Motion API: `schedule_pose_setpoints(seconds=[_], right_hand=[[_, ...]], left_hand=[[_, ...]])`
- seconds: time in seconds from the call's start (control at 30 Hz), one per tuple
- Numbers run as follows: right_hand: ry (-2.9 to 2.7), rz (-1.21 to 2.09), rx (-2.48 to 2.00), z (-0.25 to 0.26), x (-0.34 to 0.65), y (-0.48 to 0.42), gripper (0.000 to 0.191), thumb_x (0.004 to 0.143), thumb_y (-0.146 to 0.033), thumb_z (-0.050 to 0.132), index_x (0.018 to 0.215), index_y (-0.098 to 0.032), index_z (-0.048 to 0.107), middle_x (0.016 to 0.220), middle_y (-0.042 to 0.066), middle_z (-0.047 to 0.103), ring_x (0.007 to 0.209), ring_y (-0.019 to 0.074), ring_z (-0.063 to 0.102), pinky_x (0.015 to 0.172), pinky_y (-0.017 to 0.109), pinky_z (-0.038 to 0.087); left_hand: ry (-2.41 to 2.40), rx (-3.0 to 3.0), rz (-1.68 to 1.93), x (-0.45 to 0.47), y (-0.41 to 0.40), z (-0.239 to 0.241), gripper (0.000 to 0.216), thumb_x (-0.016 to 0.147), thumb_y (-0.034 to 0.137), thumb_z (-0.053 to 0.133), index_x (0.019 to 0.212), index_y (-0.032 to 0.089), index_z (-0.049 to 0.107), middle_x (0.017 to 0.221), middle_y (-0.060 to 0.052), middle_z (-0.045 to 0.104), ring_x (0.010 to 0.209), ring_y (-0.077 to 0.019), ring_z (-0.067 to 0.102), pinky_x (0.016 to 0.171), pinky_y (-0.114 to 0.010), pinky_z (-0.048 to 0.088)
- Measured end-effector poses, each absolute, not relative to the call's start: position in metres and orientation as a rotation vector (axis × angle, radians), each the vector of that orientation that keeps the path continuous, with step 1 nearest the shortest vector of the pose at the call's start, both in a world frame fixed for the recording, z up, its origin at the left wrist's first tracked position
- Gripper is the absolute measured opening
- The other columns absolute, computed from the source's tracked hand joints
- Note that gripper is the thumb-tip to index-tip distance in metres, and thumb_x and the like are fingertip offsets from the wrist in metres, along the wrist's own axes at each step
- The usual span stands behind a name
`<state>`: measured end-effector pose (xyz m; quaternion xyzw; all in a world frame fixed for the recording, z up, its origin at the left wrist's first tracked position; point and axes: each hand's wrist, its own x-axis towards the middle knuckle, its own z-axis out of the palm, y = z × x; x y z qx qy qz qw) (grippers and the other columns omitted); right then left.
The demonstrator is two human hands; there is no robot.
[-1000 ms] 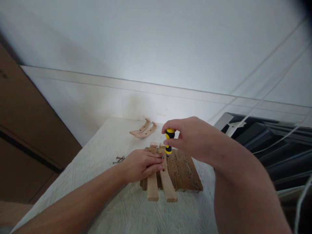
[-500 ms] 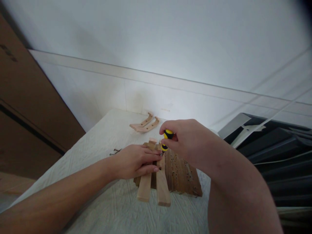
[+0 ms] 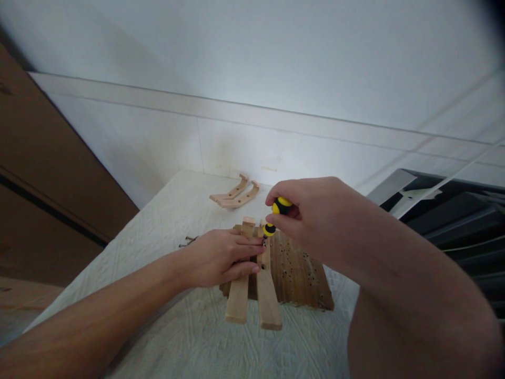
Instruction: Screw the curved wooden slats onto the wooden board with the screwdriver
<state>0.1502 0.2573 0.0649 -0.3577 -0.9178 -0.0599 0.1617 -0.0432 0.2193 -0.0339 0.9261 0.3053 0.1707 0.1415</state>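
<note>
The screwdriver point(image 3: 281, 206) has tipped over! A second ago it stands almost upright to the right of the wooden strips; now it leans, handle to the upper right, its lower end down at the right wooden strip point(image 3: 269, 302), beside the left fingertips. Around it, the right hand point(image 3: 311, 210) has thumb and forefinger closed on the yellow-and-black handle, just right of the frame's centre. The left hand point(image 3: 219, 258), left of it, lies flat and stretched across the left wooden strip point(image 3: 237, 302) and onto the right one, thumb parted from the other fingers; whether those fingertips also grip a small metal piece at the screwdriver's end, I cannot tell. A dark hole shows in the right strip, just beside the thumb.

Under both strips, lower centre, sits a brown wooden board point(image 3: 300, 276), peppered with small holes, the strips' near ends jutting past its edge. Out past the left wrist, a few screws point(image 3: 188, 241) lie in a loose bunch, and higher up, above the hands, two curved wooden pieces point(image 3: 237, 193) rest side by side, holes along them. All of it is on a pale textured cloth point(image 3: 221, 342). Farther out: white wall point(image 3: 252, 52) across the top, a brown panel point(image 3: 51, 147) at far left, black ridged material point(image 3: 461, 231) at the right edge.
</note>
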Motion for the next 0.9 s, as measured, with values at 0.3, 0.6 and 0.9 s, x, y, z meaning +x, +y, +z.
schedule_pose_setpoints(seconds=[0.3, 0.6, 0.9], right_hand=[[-2.695, -0.305, -1.153, 0.0628, 0.1496, 0.2548, 0.027, 0.088, -0.041, 0.053, 0.085, -0.020, 0.069, 0.063, -0.006, 0.062, 0.053, 0.0057, 0.045, 0.054, 0.025, 0.028], [-2.707, -0.253, -1.163, 0.0623, 0.1501, 0.2568, 0.028, 0.090, -0.039, 0.048, 0.087, -0.021, 0.068, 0.070, -0.002, 0.065, 0.059, 0.0096, 0.051, 0.059, 0.028, 0.030], [-2.708, -0.252, -1.217, 0.0659, 0.1489, 0.2539, 0.016, 0.086, -0.031, 0.054, 0.085, -0.025, 0.069, 0.069, 0.001, 0.067, 0.058, 0.0143, 0.053, 0.056, 0.031, 0.031]], left_hand=[[0.895, 2.615, 0.389, -0.0458, 0.2190, -0.0343, 0.045, 0.097, 0.039, 0.039, 0.129, 0.012, 0.056, 0.133, -0.010, 0.059, 0.121, -0.0231, 0.057, 0.102, -0.037, 0.045], [0.911, 2.602, 0.379, -0.0436, 0.2199, -0.0330, 0.045, 0.097, 0.040, 0.039, 0.128, 0.013, 0.057, 0.133, -0.010, 0.059, 0.121, -0.0226, 0.057, 0.103, -0.036, 0.044], [0.907, 2.616, 0.378, -0.0447, 0.2204, -0.0321, 0.045, 0.097, 0.039, 0.039, 0.128, 0.012, 0.058, 0.134, -0.010, 0.058, 0.120, -0.0227, 0.057, 0.101, -0.036, 0.046]])
